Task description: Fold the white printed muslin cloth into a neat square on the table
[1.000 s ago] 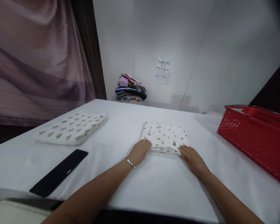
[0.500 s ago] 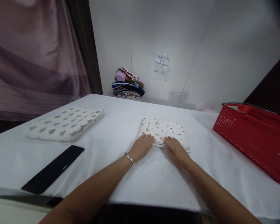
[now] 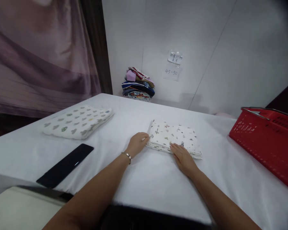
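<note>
A white folded cloth point(image 3: 176, 134) with small brown and green prints lies in layers on the table, its lower layers showing along the front edge. At its near left corner is my left hand point(image 3: 137, 143), a silver bracelet on the wrist; the fingers are bent together round the cloth's edge. My right hand point(image 3: 183, 158) rests with outstretched fingers on the middle of the front edge, pressing from above. Further left lies another folded white cloth point(image 3: 78, 123) with grey cloud-like shapes, touched by neither hand.
A white cover spreads over the table point(image 3: 127, 118). On it are a flat black object point(image 3: 66, 166) at the left and a red plastic basket point(image 3: 266, 140) at the right. Beyond the far edge, a stack of folded fabrics point(image 3: 138, 84) stands by the wall.
My right hand slid left from the cloth's right corner to the middle of its front edge. My left hand shifted from lying on the front to closing at the left corner. The view turned slightly.
</note>
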Demonstrator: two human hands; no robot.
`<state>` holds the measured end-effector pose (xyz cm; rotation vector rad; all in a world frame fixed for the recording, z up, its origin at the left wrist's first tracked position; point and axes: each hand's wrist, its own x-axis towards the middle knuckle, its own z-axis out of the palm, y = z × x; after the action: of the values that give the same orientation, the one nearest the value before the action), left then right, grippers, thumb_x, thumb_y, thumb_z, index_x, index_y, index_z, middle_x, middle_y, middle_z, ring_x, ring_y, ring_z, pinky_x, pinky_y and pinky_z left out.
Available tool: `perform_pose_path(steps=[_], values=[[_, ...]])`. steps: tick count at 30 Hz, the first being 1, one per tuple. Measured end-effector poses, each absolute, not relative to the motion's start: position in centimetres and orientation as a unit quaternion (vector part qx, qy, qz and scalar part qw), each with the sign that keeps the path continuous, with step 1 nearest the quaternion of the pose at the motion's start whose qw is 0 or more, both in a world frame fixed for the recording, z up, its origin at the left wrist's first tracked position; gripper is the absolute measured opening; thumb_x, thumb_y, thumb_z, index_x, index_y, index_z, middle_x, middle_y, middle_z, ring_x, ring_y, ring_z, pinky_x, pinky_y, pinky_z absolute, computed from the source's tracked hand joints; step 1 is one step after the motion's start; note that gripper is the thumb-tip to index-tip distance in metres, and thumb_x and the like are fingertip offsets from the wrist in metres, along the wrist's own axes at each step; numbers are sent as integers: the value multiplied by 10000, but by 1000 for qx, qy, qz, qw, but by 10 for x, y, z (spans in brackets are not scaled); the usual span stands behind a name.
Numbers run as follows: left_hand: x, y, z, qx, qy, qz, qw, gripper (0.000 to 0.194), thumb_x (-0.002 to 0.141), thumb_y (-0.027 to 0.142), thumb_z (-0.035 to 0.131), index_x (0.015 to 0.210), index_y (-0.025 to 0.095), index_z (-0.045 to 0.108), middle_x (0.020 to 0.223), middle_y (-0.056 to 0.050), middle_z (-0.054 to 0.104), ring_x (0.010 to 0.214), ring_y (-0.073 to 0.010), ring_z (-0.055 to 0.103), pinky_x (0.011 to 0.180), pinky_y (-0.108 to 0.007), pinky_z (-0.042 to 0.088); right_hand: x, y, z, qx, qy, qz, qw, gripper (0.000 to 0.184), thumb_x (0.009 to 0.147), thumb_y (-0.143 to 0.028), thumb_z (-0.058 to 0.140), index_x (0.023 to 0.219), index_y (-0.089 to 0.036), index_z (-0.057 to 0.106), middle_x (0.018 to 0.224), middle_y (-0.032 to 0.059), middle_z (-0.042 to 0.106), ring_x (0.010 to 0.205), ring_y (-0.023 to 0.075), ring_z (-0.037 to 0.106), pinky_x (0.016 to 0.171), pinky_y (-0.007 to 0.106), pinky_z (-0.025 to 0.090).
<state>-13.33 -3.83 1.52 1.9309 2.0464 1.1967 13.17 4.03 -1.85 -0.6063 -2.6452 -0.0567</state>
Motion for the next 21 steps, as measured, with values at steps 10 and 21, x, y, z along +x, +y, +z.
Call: perform_pose_path(steps=[10, 21], values=[[-133, -44, 20, 582, 686, 387, 202, 277, 655, 399, 625, 867, 219, 627, 820, 8, 592, 705, -131, 548, 656, -245, 426, 133, 41, -21, -222, -953, -26, 206, 493, 859, -140, 327, 1345, -219, 315, 1364, 45, 381, 1261, 203, 323, 1001, 440, 324], [-122, -43, 19, 527, 725, 389, 212, 139, 660, 231, 565, 794, 204, 543, 776, 14, 551, 670, -119, 510, 597, -228, 394, 132, 40, -22, -224, -952, -36, 206, 498, 852, -127, 330, 1344, -209, 314, 1367, 49, 376, 1263, 204, 318, 1002, 440, 317]])
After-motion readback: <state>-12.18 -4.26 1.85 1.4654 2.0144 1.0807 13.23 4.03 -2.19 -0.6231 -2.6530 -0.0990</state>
